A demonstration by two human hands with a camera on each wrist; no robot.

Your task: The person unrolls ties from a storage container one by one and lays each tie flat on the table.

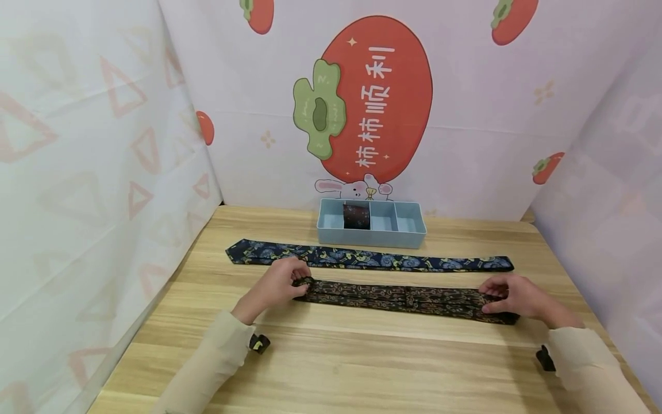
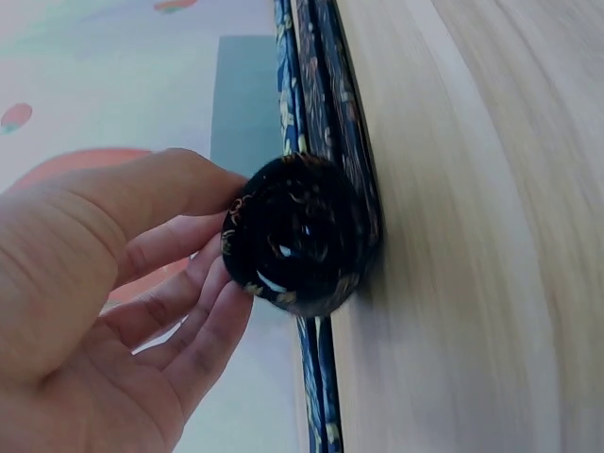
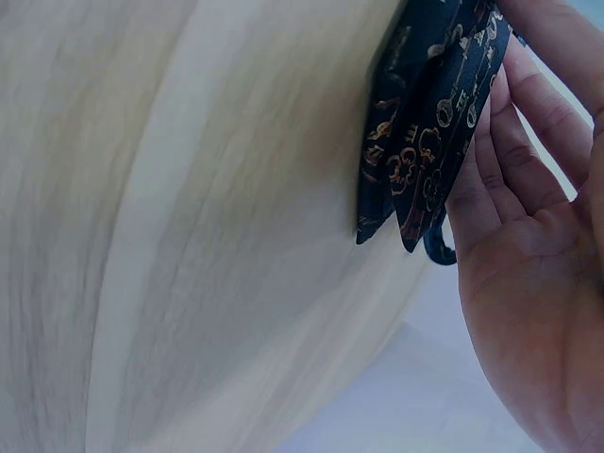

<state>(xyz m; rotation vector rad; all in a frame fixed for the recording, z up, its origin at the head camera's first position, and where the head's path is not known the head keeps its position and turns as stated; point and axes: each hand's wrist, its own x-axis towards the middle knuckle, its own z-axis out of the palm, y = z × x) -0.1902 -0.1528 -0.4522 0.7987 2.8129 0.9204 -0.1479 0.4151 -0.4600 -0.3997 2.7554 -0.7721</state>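
A dark necktie (image 1: 383, 296) with a small brownish pattern lies folded lengthwise across the table. At its left end my left hand (image 1: 279, 282) pinches the fold, which shows in the left wrist view as a round dark loop (image 2: 300, 236) between thumb and fingers. My right hand (image 1: 519, 296) holds the tie near its right end, thumb in front and fingers behind. Two pointed tie ends (image 3: 415, 179) hang side by side beside that palm in the right wrist view. Behind, a navy necktie (image 1: 362, 257) with blue and yellow figures lies stretched out.
At the back of the table (image 1: 336, 368) stands a light blue divided box (image 1: 372, 237). A rolled dark tie (image 1: 357, 217) sits in one of its compartments. Printed cloth (image 1: 248, 167) hangs behind the table and along both sides.
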